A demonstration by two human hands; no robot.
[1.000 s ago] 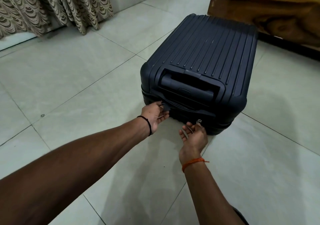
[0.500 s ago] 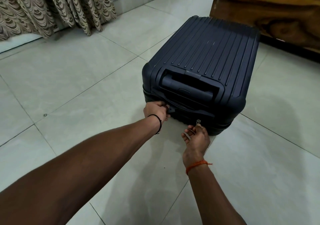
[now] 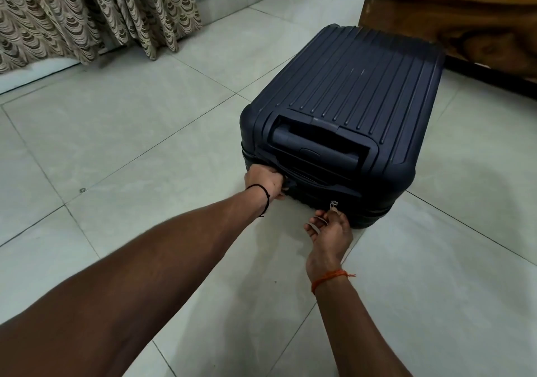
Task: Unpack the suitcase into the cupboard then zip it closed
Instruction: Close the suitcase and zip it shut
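From the head camera, the dark ribbed suitcase lay flat and shut on the tiled floor, its far end close to a wooden cupboard at the floor's far right edge, with patterned curtains hanging along the far left edge. Its telescopic handle sat pushed into its recess at the near end.

The left hand was curled round a dark tab at the near left corner of the case, fingers folded over it. The right hand pinched the silver zip pull between thumb and fingertips, low on the near face by the seam; the remaining fingers were loosely spread.

Over the last second the left hand had slid leftward along the seam from near the handle to the corner, and its grip had tightened from a light touch into a fist. The right hand and its pull had barely shifted. Judging from that, the person was bracing the shell while working the zip, though whether the seam was being closed or opened cannot be told from this view.
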